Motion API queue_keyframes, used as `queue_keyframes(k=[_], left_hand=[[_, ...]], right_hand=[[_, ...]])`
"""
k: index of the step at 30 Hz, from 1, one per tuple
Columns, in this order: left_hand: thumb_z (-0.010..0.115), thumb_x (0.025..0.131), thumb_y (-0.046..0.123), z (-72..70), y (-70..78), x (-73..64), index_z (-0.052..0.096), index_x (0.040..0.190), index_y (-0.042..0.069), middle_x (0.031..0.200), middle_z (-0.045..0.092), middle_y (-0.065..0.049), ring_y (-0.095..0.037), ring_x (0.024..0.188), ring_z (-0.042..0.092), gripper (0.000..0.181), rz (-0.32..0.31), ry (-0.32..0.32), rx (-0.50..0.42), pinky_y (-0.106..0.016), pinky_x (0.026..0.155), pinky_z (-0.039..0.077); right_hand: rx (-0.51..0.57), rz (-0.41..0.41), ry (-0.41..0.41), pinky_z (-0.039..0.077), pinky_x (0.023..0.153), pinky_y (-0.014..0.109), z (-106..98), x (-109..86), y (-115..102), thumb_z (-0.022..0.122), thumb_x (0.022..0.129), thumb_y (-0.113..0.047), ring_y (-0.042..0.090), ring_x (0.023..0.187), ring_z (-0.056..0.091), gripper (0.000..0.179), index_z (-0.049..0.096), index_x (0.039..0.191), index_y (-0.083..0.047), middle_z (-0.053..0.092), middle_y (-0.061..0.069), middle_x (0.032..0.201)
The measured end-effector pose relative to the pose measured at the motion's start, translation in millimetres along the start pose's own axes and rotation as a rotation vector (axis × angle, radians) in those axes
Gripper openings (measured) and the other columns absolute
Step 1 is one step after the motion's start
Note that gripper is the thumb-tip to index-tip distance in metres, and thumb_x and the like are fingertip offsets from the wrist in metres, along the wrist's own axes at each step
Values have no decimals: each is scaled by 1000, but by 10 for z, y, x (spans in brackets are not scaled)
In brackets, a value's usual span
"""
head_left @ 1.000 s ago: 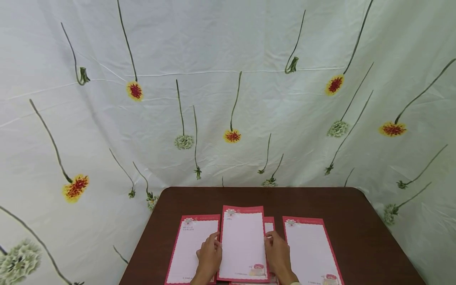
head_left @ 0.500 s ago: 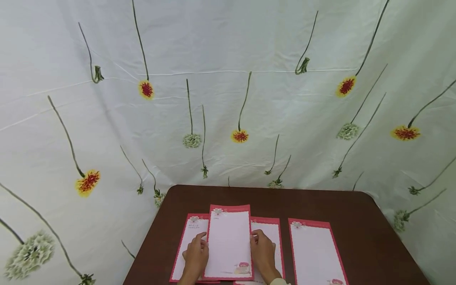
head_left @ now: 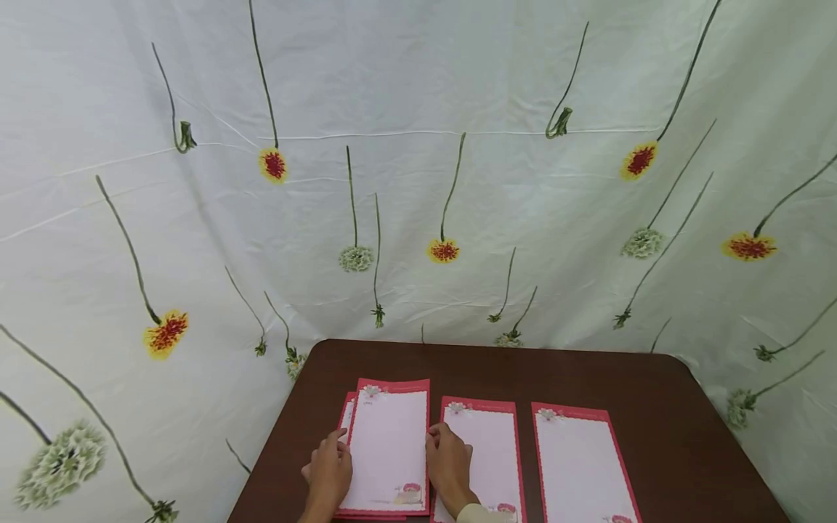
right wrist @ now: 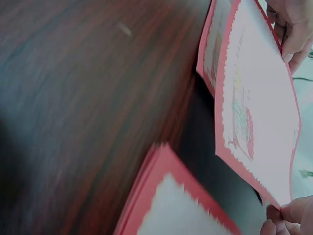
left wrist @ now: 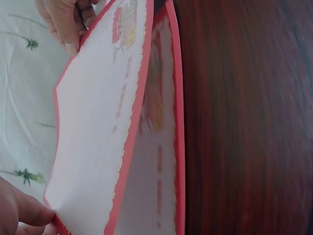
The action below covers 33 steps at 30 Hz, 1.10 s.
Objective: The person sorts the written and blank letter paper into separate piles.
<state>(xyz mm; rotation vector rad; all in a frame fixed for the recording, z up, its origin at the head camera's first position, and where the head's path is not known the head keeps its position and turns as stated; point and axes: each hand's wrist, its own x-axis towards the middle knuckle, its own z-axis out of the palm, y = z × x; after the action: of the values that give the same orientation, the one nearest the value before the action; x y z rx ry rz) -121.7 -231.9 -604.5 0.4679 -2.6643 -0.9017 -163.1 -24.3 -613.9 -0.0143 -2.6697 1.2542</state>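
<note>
A red-bordered sheet of letter paper (head_left: 390, 450) is held between my two hands, with a flower in its top corner and a small picture at its lower right. My left hand (head_left: 329, 468) pinches the left edge, and my right hand (head_left: 450, 461) pinches the right one. In the left wrist view the held sheet (left wrist: 98, 112) bows and stands tilted over another red-bordered sheet (left wrist: 154, 196). That lower sheet (head_left: 346, 418) is mostly hidden in the head view. A middle stack of matching paper (head_left: 484, 454) lies partly under my right hand.
On the right lies another matching sheet (head_left: 585, 465). The dark brown wooden table (head_left: 680, 436) bears all the paper. Behind it hangs a pale cloth (head_left: 418, 189) printed with flowers. In the right wrist view the near stack (right wrist: 176, 210) shows several layered edges.
Both hands have carried the held sheet leftward, from over the middle stack to over the left paper. The middle stack is now more visible. The head view has shifted slightly.
</note>
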Motion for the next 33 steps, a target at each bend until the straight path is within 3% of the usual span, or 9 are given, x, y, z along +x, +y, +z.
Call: queue_keyframes(k=[14,26,33], left_hand=[[55,99,8,-84,-216,66,62,132,-4,104,68,-20,-48,105,62,36,-71,-28,26,-62,80,36],[55,103,9,-73,-307,83,65,132,-3,106,69,-21,-48,105,62,33,-50,-14,68,-64,81,38],[54,104,10,-53,-335,85,66,133,-3,116,68,-28,-52,109,60,34,-50,-36,94,-66,83,39]], right_hand=[[11,-3,-35,34,74,40,252,-49,-104,74,96,-15,8,69,65,5,74,97,-10,67,-11,71],[-31,-18,-57,36,75,44,320,-69,-147,75,95,-15,15,78,70,10,76,102,-8,71,-6,79],[-60,-63,-32,37,72,42,315,-105,-166,77,93,-14,16,78,71,12,77,103,-7,70,-5,78]])
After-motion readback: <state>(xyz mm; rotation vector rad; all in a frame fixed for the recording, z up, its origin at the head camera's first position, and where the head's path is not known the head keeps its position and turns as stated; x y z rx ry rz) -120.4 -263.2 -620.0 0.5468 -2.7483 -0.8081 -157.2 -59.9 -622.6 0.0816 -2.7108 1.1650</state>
